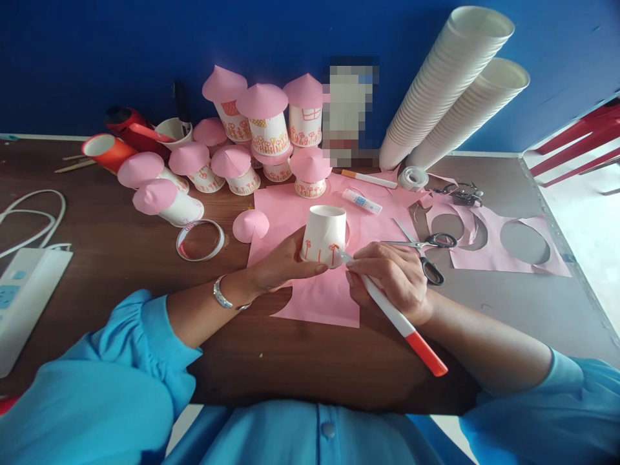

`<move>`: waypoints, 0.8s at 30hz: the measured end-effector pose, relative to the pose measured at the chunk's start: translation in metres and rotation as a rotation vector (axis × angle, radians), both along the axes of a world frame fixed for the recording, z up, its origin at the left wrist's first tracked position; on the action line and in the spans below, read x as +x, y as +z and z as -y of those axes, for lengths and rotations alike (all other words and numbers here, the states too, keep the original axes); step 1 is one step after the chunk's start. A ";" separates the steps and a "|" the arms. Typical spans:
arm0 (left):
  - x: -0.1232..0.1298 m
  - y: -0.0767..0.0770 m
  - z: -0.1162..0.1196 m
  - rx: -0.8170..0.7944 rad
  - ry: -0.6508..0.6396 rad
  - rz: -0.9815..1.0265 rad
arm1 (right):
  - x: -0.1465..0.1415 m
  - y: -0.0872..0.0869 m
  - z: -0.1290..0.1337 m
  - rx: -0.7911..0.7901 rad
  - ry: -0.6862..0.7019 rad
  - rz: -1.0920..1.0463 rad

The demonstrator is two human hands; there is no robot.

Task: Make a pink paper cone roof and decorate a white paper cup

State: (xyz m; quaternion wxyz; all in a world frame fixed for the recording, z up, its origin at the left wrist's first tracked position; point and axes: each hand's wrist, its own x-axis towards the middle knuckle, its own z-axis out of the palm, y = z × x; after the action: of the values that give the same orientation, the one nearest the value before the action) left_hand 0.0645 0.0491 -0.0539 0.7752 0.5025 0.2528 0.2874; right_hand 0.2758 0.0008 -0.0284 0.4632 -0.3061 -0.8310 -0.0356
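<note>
My left hand (283, 261) is closed around the lower left side of a white paper cup (328, 225), held upside down over the pink paper. Red-orange flowers and stems are drawn along the cup's lower band. In my right hand (392, 278) is a marker (394, 313) with a white barrel and a red end, gripped like a pen. Its tip meets the cup by a flower on the right. Left of the cup lies a small pink paper cone (250, 225). Pink sheet paper (329, 303) spreads beneath both hands.
Several decorated cups with pink cone roofs (262, 103) stand at the back left. Tall stacks of paper cups (445, 84) lean at the back right. Scissors (429, 245), a glue stick (362, 201), a tape ring (200, 240) and cut pink scraps (513, 242) lie around; a power strip (29, 303) sits left.
</note>
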 end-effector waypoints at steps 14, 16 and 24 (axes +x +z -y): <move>0.002 0.001 0.000 -0.007 -0.020 0.051 | -0.001 -0.001 0.001 -0.005 0.005 -0.004; 0.001 0.001 0.000 -0.009 -0.019 0.056 | -0.001 0.000 0.001 -0.014 0.000 0.006; 0.001 0.001 -0.001 0.000 -0.016 0.010 | -0.002 0.000 0.002 -0.018 0.035 -0.008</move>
State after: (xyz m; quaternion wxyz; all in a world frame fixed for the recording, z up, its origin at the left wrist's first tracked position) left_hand 0.0658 0.0497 -0.0532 0.7788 0.5029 0.2450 0.2839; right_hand 0.2736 -0.0012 -0.0282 0.4645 -0.2957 -0.8345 -0.0188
